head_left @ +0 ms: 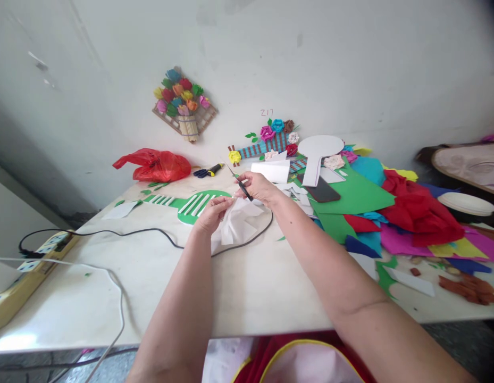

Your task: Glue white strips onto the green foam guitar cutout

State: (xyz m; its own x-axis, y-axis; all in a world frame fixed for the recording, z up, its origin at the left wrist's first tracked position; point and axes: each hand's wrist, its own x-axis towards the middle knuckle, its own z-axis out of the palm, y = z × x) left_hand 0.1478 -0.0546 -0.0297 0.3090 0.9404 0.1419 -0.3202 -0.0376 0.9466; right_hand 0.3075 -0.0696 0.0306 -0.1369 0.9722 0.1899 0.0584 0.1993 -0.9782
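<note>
My right hand (258, 187) is closed around a slim tool (245, 190) with a dark handle and a thin pointed blade, which looks like scissors. The blade points up and away to the left. My left hand (215, 213) pinches the top of a thin white crepe paper sheet (235, 226), which hangs in loose folds between the hands. Both hands' fingertips are close together at its upper edge. Behind my left hand lies a green guitar-shaped cutout (185, 213) with white strips across its body and neck.
A yellow power strip (43, 271) sits at left, its black cable (162, 230) crossing the table. At the back are a red plastic bag (161, 166), pliers (209, 171) and a flower-decorated guitar (270, 146). Right: a phone (326, 192), white cutout (320, 144) and red crepe paper (422, 213).
</note>
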